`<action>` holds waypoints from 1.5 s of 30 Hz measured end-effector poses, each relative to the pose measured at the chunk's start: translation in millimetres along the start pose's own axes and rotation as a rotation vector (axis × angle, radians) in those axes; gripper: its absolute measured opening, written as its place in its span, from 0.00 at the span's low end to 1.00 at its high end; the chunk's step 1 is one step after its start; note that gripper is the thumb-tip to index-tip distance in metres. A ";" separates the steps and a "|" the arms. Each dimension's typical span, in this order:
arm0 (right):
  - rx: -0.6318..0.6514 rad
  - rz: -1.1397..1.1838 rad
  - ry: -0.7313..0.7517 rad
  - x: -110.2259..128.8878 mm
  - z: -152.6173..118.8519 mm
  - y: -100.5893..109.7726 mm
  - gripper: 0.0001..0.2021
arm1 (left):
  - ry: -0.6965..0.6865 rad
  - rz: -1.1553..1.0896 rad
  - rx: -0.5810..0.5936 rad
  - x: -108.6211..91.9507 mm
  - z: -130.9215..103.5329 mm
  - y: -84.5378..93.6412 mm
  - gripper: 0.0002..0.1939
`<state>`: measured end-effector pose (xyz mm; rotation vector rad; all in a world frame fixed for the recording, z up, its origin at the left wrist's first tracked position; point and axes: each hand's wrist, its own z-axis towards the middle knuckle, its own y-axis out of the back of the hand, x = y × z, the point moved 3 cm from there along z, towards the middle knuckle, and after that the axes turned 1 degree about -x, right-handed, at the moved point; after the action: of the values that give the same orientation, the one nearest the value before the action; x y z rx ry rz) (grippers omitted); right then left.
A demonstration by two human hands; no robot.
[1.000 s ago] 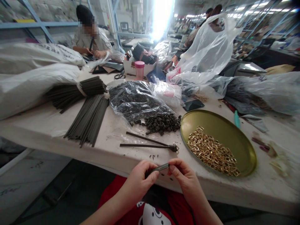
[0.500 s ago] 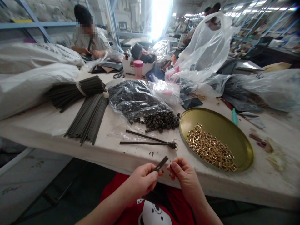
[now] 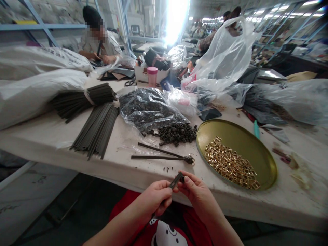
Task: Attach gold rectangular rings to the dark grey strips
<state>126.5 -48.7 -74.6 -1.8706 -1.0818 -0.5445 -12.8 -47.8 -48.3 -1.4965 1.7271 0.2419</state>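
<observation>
My forearms angle inward at the tabletop (image 3: pixel 120 168) edge. Left hand (image 3: pixel 160 197): pinches one dark strap (image 3: pixel 175 181), tilted upward. Right hand (image 3: pixel 195 188): pinches at the strap's upper end. Count: two buckled straps (image 3: pixel 156 157), two strap bundles (image 3: pixel 95 128), one round tray (image 3: pixel 256 147).

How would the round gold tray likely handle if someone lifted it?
The tray would probably feel stiff, since its rim looks metallic. It may dip toward its near edge, where the loose buckles are heaped, and they would likely slide if tilted.
</observation>
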 end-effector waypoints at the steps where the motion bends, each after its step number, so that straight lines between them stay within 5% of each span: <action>1: 0.002 -0.004 0.010 -0.2 0.2 -1.0 0.15 | -0.004 0.017 -0.012 -0.3 0.7 0.4 0.10; 13: -0.040 0.067 0.030 -4.6 7.1 1.9 0.13 | -0.062 0.204 -0.014 0.7 1.6 3.3 0.12; 18: -0.023 0.079 0.013 -2.2 5.7 -5.2 0.17 | -0.249 0.441 -0.170 5.1 3.9 11.2 0.10; 28: -0.034 -0.361 0.246 9.4 -4.4 -7.7 0.21 | -0.276 0.595 -0.189 -1.3 -1.6 11.1 0.11; 32: -0.004 -0.492 0.288 17.8 -5.7 -6.0 0.20 | -0.279 0.675 -0.143 -6.9 -6.5 10.3 0.12; 39: 0.205 -0.351 0.102 7.6 -4.5 -12.0 0.14 | -0.368 0.787 -0.050 -18.7 -7.3 8.7 0.12; 45: 0.035 -0.268 0.159 5.4 7.3 -1.2 0.12 | -0.283 0.730 0.074 -13.3 -0.8 9.7 0.16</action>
<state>127.9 -39.7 -73.9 -1.6314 -1.2333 -0.8082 -22.3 -35.7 -42.2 -0.6818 1.9483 0.7176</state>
